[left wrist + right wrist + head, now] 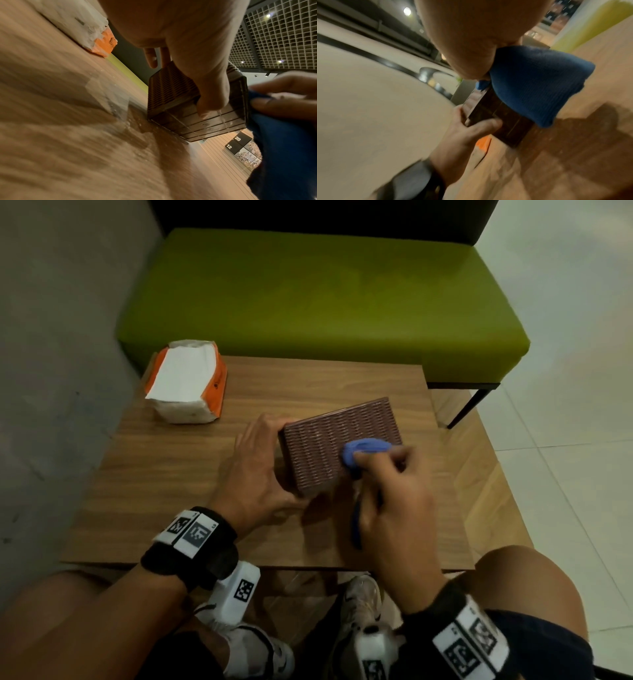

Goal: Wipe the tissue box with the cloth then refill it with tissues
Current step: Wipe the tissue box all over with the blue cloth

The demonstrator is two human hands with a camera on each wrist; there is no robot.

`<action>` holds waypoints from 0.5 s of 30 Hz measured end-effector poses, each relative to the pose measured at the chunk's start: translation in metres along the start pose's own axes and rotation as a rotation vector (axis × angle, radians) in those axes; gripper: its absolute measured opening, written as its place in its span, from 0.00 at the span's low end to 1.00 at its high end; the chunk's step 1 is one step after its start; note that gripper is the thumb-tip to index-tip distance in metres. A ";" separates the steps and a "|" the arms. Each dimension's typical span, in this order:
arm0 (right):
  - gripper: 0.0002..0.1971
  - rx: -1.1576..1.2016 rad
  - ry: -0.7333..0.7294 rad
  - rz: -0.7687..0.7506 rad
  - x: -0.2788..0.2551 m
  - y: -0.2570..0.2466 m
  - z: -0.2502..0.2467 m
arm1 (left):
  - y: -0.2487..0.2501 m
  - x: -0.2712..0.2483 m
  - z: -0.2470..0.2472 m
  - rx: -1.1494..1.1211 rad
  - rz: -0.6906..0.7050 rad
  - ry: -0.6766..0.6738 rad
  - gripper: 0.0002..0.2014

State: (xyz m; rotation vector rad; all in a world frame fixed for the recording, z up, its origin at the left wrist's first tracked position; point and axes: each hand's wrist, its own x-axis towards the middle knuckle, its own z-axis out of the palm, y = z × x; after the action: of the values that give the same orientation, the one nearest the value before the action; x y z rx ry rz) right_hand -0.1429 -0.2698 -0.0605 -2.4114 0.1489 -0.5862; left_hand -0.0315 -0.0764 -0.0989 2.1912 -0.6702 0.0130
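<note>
A brown ribbed tissue box (329,440) lies tilted on the wooden table (171,467), one broad face turned up. My left hand (257,470) grips its left end, thumb on the near side (211,100) and fingers over the far edge. My right hand (387,484) holds a blue cloth (363,451) bunched against the box's upper face near its right side; the rest of the cloth (537,83) hangs below my palm. A pack of white tissues (186,381) in orange wrapping sits at the table's far left corner.
A green bench (318,299) stands just behind the table. A grey wall (51,354) runs along the left. White tiled floor (565,371) lies to the right. My knees and shoes are below the table's near edge.
</note>
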 end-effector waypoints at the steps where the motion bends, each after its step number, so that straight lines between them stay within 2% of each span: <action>1: 0.13 -0.015 -0.079 -0.071 -0.005 -0.008 0.003 | -0.002 0.000 0.000 -0.006 0.001 0.004 0.49; 3: 0.15 -0.013 -0.180 -0.167 -0.009 -0.012 0.005 | -0.004 0.002 0.000 -0.012 0.021 0.003 0.50; 8: 0.13 0.137 0.031 0.024 0.007 0.004 -0.005 | -0.009 0.000 0.003 -0.119 -0.002 -0.029 0.54; 11: 0.13 0.121 0.034 0.050 0.009 0.009 -0.007 | -0.005 0.000 0.002 -0.142 -0.060 -0.048 0.56; 15: 0.14 0.163 0.062 0.055 0.011 0.007 -0.013 | 0.008 0.006 -0.007 -0.201 -0.036 0.003 0.60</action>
State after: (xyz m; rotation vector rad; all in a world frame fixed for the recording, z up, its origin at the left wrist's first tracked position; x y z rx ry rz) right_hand -0.1388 -0.2854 -0.0522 -2.2260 0.1857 -0.6237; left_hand -0.0279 -0.0780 -0.0870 2.0085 -0.6038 -0.0669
